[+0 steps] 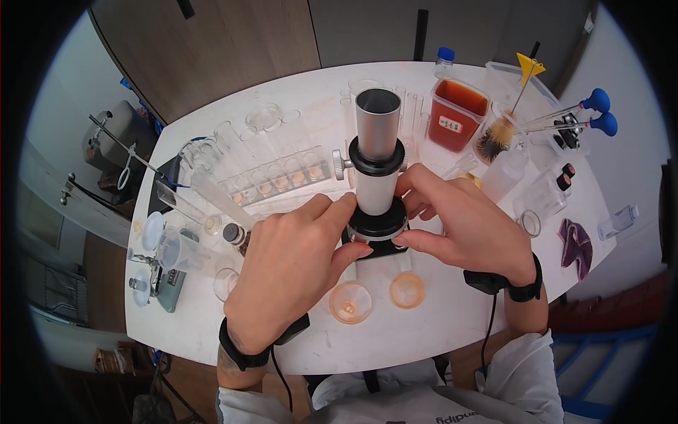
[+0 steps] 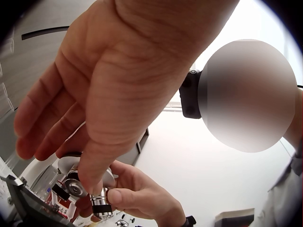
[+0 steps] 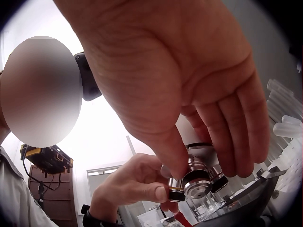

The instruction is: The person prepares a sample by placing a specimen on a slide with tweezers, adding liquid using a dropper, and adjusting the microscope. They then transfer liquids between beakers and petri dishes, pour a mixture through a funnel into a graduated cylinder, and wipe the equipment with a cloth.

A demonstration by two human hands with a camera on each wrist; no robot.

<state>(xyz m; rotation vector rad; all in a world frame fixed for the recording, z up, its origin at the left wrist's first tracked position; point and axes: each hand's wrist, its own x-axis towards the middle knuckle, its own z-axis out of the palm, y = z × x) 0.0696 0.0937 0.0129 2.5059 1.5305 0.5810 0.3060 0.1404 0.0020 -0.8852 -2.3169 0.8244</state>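
Note:
A microscope stands upright mid-table, with a white body, black rings and an open-topped silver tube. Its revolving nosepiece, below the white body, carries several silver objective lenses. My left hand holds the nosepiece from the left, thumb at its front edge and fingers around the side. From the right, my right hand grips it, thumb at the front near an objective and fingers curled behind. In the left wrist view, the left thumb lies against the lenses, beside a black-banded objective. The hands partly hide the microscope's lower part.
Two shallow dishes lie in front of the microscope. To its left are a test tube rack, a small jar and a balance. Rightward stand a red-brown container, brushes and bottles; a purple cloth lies near the edge.

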